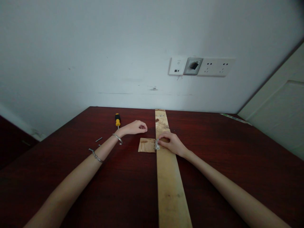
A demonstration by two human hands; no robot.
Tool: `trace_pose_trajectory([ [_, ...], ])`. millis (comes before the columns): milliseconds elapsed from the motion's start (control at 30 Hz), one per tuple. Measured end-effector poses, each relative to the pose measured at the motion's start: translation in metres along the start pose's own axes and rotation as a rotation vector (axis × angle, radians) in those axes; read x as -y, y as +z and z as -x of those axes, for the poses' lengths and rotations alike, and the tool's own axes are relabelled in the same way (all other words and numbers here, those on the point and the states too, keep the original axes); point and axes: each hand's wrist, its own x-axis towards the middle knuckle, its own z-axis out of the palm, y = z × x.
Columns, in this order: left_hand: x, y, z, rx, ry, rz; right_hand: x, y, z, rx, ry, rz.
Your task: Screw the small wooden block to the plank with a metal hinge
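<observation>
A long pale wooden plank (169,190) runs from the wall toward me across a dark red tabletop. Against its left side lies a small wooden block (146,145). A small metal hinge (157,146) lies at the joint between the two. My right hand (173,144) rests over the plank, thumb and fingertips pinched at the hinge on a tiny metal piece that looks like a screw. My left hand (134,127) hovers left of the plank with fingers curled together; whatever is in them, if anything, is hidden. Behind its wrist lies a yellow-and-black screwdriver (117,120), its tip covered.
Loose screws, one of them a long screw (98,139), lie left of my left forearm. The table (213,158) meets a white wall bearing a row of sockets (216,67). A patterned strip (235,118) lies at the back right edge, near a pale door panel (280,104).
</observation>
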Motion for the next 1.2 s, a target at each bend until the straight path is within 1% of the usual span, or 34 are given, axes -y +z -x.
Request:
trace_pose_trajectory([
  [167,-0.005,-0.006,0.000,-0.014,0.004,-0.025,-0.003,-0.001,0.001,-0.020,0.037,-0.007],
  [267,-0.013,-0.019,0.005,-0.084,0.028,-0.062,-0.005,-0.002,0.002,-0.043,0.066,-0.024],
  [367,-0.022,-0.038,0.021,-0.179,0.034,-0.102,-0.007,-0.004,0.002,-0.062,0.091,-0.046],
  [467,-0.023,-0.057,0.045,-0.202,0.012,-0.159,-0.009,-0.005,0.002,-0.078,0.121,-0.067],
  [567,-0.009,-0.075,0.075,-0.215,-0.060,-0.239,-0.012,-0.005,0.001,-0.085,0.143,-0.096],
  [700,0.030,-0.093,0.118,-0.201,-0.212,-0.304,-0.011,-0.006,0.001,-0.082,0.154,-0.135],
  [800,0.059,-0.099,0.146,-0.145,-0.306,-0.332,-0.009,-0.007,0.000,-0.073,0.181,-0.153],
  [867,0.072,-0.099,0.161,-0.101,-0.378,-0.329,-0.007,-0.008,0.000,-0.061,0.205,-0.153],
  [933,0.079,-0.095,0.170,-0.052,-0.431,-0.310,-0.006,-0.009,0.000,-0.050,0.218,-0.143],
  [1000,0.080,-0.090,0.174,-0.016,-0.449,-0.285,-0.006,-0.010,0.000,-0.042,0.222,-0.130],
  [1100,0.081,-0.082,0.174,0.012,-0.465,-0.276,-0.008,-0.009,0.000,-0.031,0.220,-0.119],
  [1200,0.084,-0.078,0.171,0.041,-0.516,-0.321,-0.011,-0.008,0.000,-0.030,0.208,-0.123],
])
